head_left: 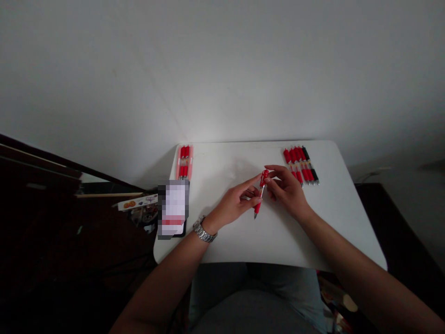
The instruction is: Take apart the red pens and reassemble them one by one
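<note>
A red pen (257,207) with a clear middle section and a metal tip is held slanted over the white table (222,246), tip pointing down toward me. My left hand (239,202) pinches its lower barrel between thumb and fingers. At the pen's upper end, by the red clip, the thumb and fingers of my right hand (288,189) are closed on it. Beyond my right hand lies a row of several red pens (297,160), with one dark pen (310,165) at its right end. My right hand partly covers the leftmost pens.
A pink case or tray (191,162) with red pens (184,162) lies at the table's back left. In front of it is a phone (175,204), its screen blurred. A wall (222,83) rises behind the table. Sticker-covered strip (137,202) and clutter are left of the table.
</note>
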The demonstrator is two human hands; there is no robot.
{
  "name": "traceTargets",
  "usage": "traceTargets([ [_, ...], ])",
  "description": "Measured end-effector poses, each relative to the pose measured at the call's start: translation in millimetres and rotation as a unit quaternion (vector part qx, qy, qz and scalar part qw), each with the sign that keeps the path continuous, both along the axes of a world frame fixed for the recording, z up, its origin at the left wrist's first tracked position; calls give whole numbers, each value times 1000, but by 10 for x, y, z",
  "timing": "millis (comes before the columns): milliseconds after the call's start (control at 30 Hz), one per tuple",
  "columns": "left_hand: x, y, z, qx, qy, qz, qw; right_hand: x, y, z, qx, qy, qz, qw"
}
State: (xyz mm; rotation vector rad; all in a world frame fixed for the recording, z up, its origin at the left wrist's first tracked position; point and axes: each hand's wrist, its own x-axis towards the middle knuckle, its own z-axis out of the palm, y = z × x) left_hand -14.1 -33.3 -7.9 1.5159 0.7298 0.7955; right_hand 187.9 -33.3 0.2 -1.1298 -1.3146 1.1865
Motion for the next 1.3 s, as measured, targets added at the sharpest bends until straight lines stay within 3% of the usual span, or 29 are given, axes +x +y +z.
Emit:
traceTargets([
  [900, 6, 1, 24, -7, -5, 0, 1000, -13, -9, 36, 6, -2, -3, 1000],
  [1100, 17, 3, 57, -11, -25, 36, 999, -26, -34, 67, -3, 9, -5, 1000],
  [1300, 26, 5, 50, 28, -21, 65, 997, -25, -58, 25, -6, 3, 34, 999],
])
